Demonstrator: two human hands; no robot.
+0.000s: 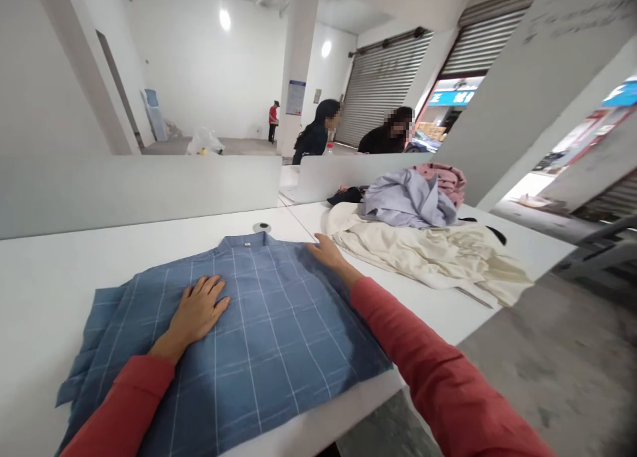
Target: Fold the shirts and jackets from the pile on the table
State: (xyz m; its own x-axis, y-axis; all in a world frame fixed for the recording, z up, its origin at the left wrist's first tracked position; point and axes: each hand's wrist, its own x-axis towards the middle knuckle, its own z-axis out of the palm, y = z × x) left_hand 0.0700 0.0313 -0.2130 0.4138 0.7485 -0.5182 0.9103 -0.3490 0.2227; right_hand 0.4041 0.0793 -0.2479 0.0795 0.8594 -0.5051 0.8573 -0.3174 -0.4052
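A blue shirt point(279, 311) with thin white checks lies spread on the white table, its collar pointing away from me. At the collar's inside a small label shows. My left hand point(199, 309) rests flat on the shirt's left chest area, fingers loosely spread. Over at the right shoulder edge, my right hand point(327, 251) touches the cloth; its thumb and a finger look apart, and the other fingers are mostly hidden. The fabric at the left side is layered in folds.
To the right lie a cream cloth point(423, 251), a lavender garment point(408, 198) and a pink garment point(442, 182) in a heap. A low partition point(139, 188) runs along the white table's point(34, 264) back. Beyond it are two people, with another person farther off.
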